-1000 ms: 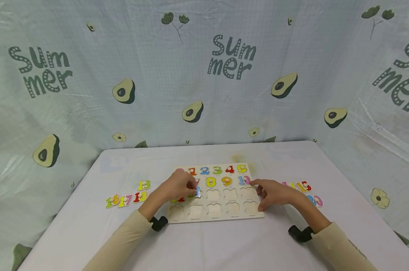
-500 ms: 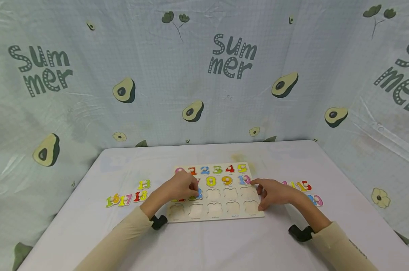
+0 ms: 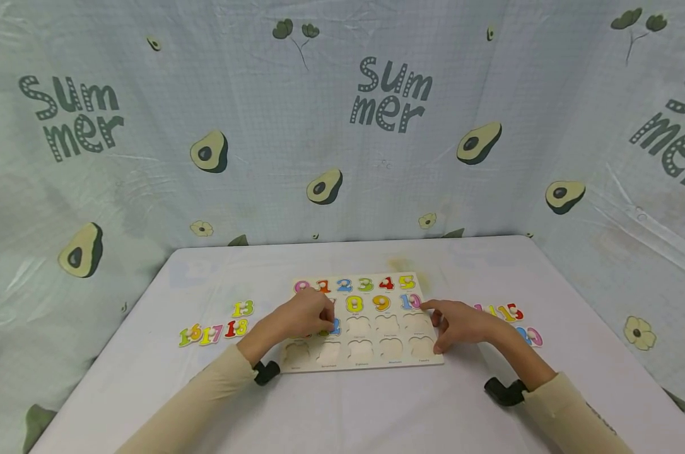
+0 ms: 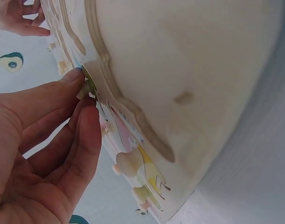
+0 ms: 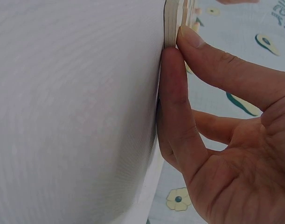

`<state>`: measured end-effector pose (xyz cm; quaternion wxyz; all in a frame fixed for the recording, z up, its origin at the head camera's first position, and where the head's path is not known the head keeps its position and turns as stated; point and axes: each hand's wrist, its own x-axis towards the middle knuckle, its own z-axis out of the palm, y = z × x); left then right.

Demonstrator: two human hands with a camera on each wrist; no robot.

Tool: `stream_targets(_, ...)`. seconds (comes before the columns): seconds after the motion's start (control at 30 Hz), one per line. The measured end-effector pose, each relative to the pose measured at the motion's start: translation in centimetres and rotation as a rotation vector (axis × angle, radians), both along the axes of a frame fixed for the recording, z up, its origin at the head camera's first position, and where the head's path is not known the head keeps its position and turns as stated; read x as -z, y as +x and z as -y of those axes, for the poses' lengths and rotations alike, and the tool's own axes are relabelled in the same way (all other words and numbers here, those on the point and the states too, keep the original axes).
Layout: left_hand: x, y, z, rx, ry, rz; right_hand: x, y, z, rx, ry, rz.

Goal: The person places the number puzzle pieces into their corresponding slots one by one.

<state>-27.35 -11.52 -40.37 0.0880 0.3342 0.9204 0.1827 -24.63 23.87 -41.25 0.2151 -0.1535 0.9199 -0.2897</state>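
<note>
A wooden number puzzle board (image 3: 371,362) lies in the middle of the table, with pieces 0 to 10 seated in its upper rows and several bare recesses below. My left hand (image 3: 324,315) pinches the small peg of the blue and yellow 12 piece (image 3: 333,326), which sits at its recess in the third row. The left wrist view shows the left hand (image 4: 84,91) with thumb and forefinger closed on that peg, close against the puzzle board (image 4: 189,84). My right hand (image 3: 440,326) rests with straight fingers against the board's right edge. The right hand (image 5: 177,44) touches the board edge (image 5: 172,18).
Loose number pieces lie on the white table (image 3: 376,416): 13 (image 3: 243,309) and 16, 17, 18 (image 3: 212,333) on the left, 14 and 15 (image 3: 498,311) and 20 (image 3: 530,336) on the right. Avocado-print cloth (image 3: 342,126) walls the table in behind and at both sides.
My left hand has shifted the 12 piece slightly right and down at its recess. The right hand has stayed against the board's edge.
</note>
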Motion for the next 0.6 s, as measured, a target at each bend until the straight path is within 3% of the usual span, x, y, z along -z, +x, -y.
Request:
stream_targets(0.23,0.01,0.12,-0.03,0.0,0.011,-0.013,0.06,-0.05,0.01,0.004,0.004,-0.001)
stream_targets(0.43,0.13,0.21,0.02,-0.044,0.021,0.04,0.17,-0.01,-0.03,0.005,-0.006,-0.005)
stream_targets(0.6,0.03,0.29,0.09,-0.039,0.023,0.055,0.13,0.14,0.04,0.006,0.007,-0.01)
